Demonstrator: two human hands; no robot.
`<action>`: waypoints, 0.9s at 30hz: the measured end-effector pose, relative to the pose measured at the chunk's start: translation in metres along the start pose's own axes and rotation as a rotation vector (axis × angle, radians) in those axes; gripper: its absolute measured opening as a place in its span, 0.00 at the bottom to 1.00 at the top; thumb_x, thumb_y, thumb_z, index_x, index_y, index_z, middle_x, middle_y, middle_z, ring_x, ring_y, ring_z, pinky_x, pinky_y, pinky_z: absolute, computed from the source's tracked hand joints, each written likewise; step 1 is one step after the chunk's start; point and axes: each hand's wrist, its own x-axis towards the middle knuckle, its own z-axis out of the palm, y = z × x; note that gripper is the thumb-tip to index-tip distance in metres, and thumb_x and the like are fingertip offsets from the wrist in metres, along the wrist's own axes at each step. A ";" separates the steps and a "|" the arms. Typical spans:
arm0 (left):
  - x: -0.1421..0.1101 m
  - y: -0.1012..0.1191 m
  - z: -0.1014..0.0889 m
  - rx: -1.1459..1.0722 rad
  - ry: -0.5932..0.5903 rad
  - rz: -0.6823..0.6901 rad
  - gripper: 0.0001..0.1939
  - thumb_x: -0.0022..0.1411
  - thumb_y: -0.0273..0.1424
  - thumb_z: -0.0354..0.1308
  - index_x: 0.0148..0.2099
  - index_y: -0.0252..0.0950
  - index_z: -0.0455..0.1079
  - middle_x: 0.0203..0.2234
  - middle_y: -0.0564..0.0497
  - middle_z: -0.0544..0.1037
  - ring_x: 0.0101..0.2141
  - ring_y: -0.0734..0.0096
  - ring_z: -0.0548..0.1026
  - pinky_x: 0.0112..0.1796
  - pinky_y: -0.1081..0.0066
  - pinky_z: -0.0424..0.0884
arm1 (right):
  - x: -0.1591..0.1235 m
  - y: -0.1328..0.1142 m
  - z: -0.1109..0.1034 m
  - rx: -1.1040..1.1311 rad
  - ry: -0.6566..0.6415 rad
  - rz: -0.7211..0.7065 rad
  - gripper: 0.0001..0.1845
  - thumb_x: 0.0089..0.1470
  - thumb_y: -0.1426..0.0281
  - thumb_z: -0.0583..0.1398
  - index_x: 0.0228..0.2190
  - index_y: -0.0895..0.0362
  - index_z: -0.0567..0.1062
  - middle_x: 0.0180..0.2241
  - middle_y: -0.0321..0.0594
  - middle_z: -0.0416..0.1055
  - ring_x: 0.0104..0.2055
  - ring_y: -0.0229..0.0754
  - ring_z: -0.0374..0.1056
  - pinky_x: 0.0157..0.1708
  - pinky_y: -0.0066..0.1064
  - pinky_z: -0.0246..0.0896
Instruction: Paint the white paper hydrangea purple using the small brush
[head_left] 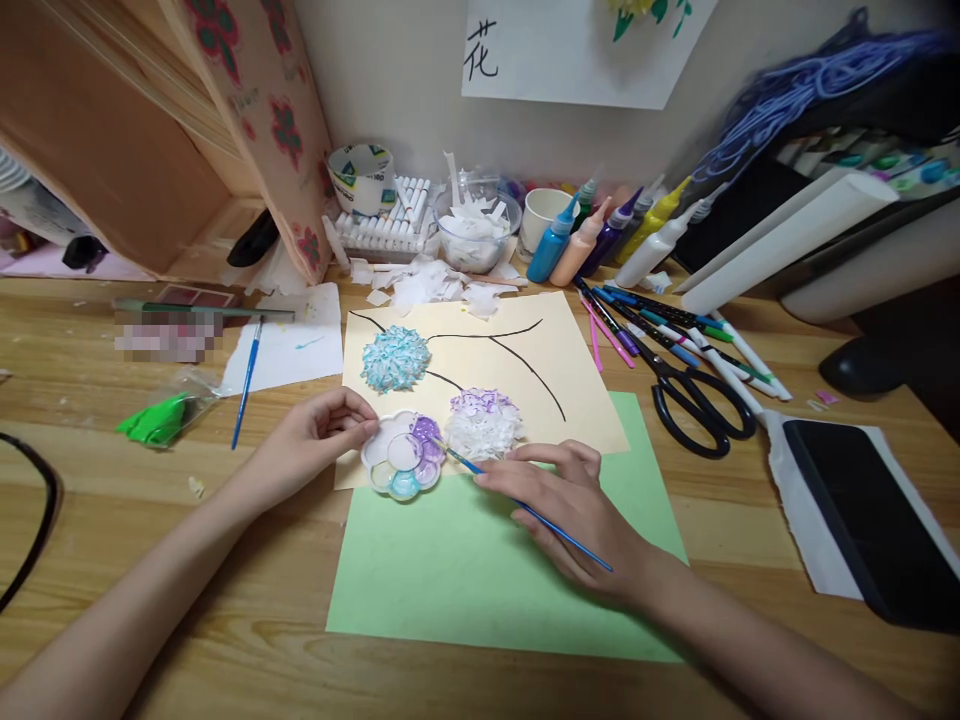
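My left hand point(330, 430) pinches the upper left rim of a white flower-shaped paint palette point(379, 440), which has purple and light blue paint in its wells. In my right hand point(562, 510) is a thin blue paintbrush point(555, 528), its tip at the purple well. Under the palette lies cream paper point(525, 320) with black branch lines. A fluffy blue-and-white paper flower point(395, 358) sits on its left part. Just right of the palette is a second fluffy flower point(484, 425), white with purple along its top. Green paper point(480, 580) extends beneath the cream sheet.
Scissors point(694, 400) and several pens point(675, 330) lie to the right, near a black phone point(874, 510). Paint bottles point(577, 240) and a bowl of paper scraps point(476, 230) stand at the back. Another blue brush point(247, 380) rests on white paper at left.
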 end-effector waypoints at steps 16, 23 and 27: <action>0.000 -0.002 -0.002 0.003 -0.016 0.003 0.14 0.57 0.42 0.62 0.36 0.37 0.71 0.29 0.52 0.75 0.31 0.70 0.73 0.32 0.74 0.68 | -0.001 0.006 -0.006 0.102 0.105 0.020 0.18 0.61 0.73 0.51 0.51 0.50 0.68 0.45 0.38 0.77 0.47 0.44 0.68 0.45 0.38 0.52; 0.001 -0.004 -0.003 -0.024 -0.010 -0.008 0.12 0.57 0.41 0.63 0.35 0.38 0.71 0.30 0.53 0.74 0.32 0.71 0.72 0.33 0.75 0.68 | 0.001 0.045 -0.013 0.526 0.747 0.482 0.08 0.58 0.74 0.54 0.32 0.52 0.72 0.31 0.35 0.69 0.34 0.39 0.67 0.36 0.32 0.61; 0.002 -0.004 -0.004 -0.013 -0.016 -0.019 0.13 0.57 0.42 0.64 0.35 0.38 0.71 0.30 0.52 0.74 0.33 0.70 0.72 0.33 0.75 0.69 | 0.003 0.055 -0.014 0.679 0.798 0.591 0.08 0.54 0.75 0.54 0.26 0.54 0.69 0.26 0.33 0.64 0.29 0.36 0.63 0.31 0.29 0.58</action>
